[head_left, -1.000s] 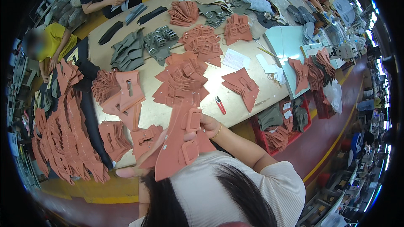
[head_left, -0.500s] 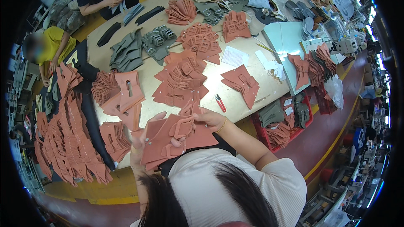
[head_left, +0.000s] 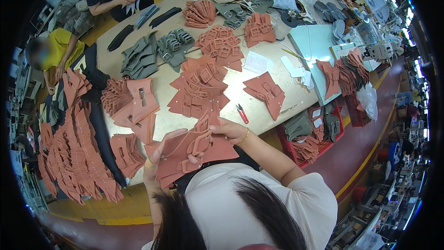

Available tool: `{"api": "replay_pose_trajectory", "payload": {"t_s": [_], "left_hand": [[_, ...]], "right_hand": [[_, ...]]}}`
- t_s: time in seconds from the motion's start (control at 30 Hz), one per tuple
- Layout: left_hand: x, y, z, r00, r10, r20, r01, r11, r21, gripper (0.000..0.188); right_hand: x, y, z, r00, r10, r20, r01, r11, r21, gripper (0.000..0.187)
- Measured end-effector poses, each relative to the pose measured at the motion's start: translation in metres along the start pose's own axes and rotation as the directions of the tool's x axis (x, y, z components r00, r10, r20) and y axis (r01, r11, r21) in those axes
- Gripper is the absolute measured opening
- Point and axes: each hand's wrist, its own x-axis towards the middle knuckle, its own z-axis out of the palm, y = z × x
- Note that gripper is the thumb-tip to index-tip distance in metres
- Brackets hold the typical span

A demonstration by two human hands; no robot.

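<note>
Close to my body is a stack of terracotta leather pieces [head_left: 221, 150] with matching covered buckles, held in both hands. My left hand [head_left: 155, 156] is closed round the stack's left side, a fingertip poking up through the buckle area. On the upper right, my right hand [head_left: 232, 131] pinches the edge of a top piece, which stands tilted up from the others. Just beyond the hands lies a large heap of similar buckled pieces [head_left: 199, 85]. Red-handled thread snips [head_left: 242, 114] rest on the table to the right, near another small buckled stack [head_left: 267, 91].
More terracotta pieces [head_left: 126, 153] lie at the table's left edge, beside a long hanging row [head_left: 78, 157]. Grey-green buckled pieces [head_left: 173, 48] sit farther back. A red crate [head_left: 303, 161] stands at the right. Co-workers handle material across the table [head_left: 231, 97].
The top piece and its buckle have tilted up and leftward under my right hand. My left hand's fingers have shifted slightly on the stack.
</note>
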Motion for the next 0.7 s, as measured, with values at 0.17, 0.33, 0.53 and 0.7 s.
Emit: {"api": "replay_pose_trajectory", "payload": {"t_s": [0.17, 0.33, 0.53, 0.7], "left_hand": [[-0.002, -0.001, 0.006, 0.996, 0.008, -0.084, -0.010, 1.000, -0.022, 0.085], [-0.003, 0.000, 0.004, 0.996, -0.003, -0.085, 0.001, 1.000, -0.029, 0.084], [-0.004, -0.003, 0.001, 0.996, -0.004, -0.086, -0.002, 0.997, -0.073, 0.082], [-0.003, -0.003, -0.006, 0.987, -0.008, -0.160, -0.013, 0.992, -0.129, 0.073]], "right_hand": [[0.002, 0.001, 0.001, 1.000, -0.008, 0.015, 0.008, 1.000, 0.016, 0.049], [0.002, 0.001, -0.001, 1.000, 0.019, 0.016, -0.020, 1.000, 0.016, 0.046], [0.003, 0.003, 0.000, 1.000, -0.019, -0.013, 0.018, 0.999, -0.041, 0.048], [-0.001, -0.006, 0.010, 1.000, -0.017, 0.017, 0.017, 1.000, -0.013, 0.048]]}}
